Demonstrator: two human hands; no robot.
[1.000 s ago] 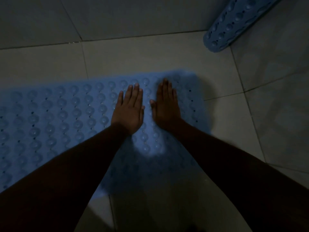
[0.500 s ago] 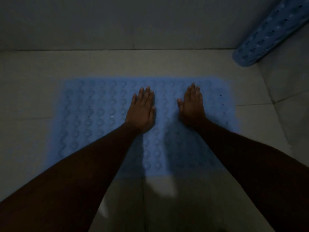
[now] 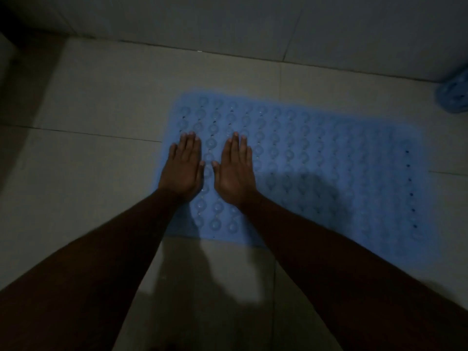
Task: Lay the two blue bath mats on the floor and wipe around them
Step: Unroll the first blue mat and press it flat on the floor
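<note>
Fingers [image 3: 188, 145] lying straight and close together, flat on the blue bath mat [image 3: 316, 173]; nothing clasped in either hand.

Head view: left hand [image 3: 183, 171] pressing palm-down at the mat's 9 o'clock end, little finger just reaching its edge. Right hand [image 3: 235, 172] pressing palm-down just beside it, thumbs nearly meeting, not touching. Mat lying flat on the tiled floor [image 3: 88, 97], round bumps showing, long side running 9 to 3 o'clock, far edge near the wall [image 3: 228, 19]. Second mat [image 3: 453, 95] showing only partly at 2 o'clock of the frame, apparently rolled or propped, not laid out. Lighting dim; no cloth in view.

Step in hand, judging: smoothing down the first mat. Next move calling for lifting both palms, reaching toward 2 o'clock, taking the second mat and spreading it flat; wiping not yet begun.
</note>
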